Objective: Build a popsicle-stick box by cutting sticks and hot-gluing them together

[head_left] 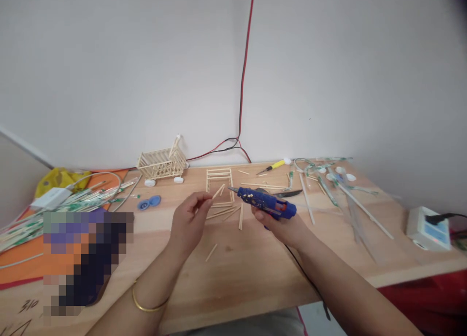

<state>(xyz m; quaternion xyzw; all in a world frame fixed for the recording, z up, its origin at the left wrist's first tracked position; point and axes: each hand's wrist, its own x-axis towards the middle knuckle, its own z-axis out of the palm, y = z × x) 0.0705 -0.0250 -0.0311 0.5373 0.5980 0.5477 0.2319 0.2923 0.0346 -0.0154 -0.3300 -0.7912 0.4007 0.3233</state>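
Between the fingertips of my left hand (190,219) is a short wooden stick (218,193), its free end pointing up and right. My right hand (282,226) is wrapped round a blue hot glue gun (268,202), whose nozzle points left, close to the stick. Behind my hands a small ladder-like frame of sticks (219,171) lies on the table, partly hidden by my left hand and the stick. Several loose sticks (241,216) lie just in front of that frame. At the back left stands a cart built of sticks (162,164) on white round caps.
Blue bottle caps (149,202) lie left of my hands. Wrapped sticks (80,204) and a white adapter (51,198) crowd the left side. A yellow-handled knife (275,166), clear glue sticks (359,207) and a white power socket box (427,229) are on the right. A black cord (306,277) hangs over the front edge.
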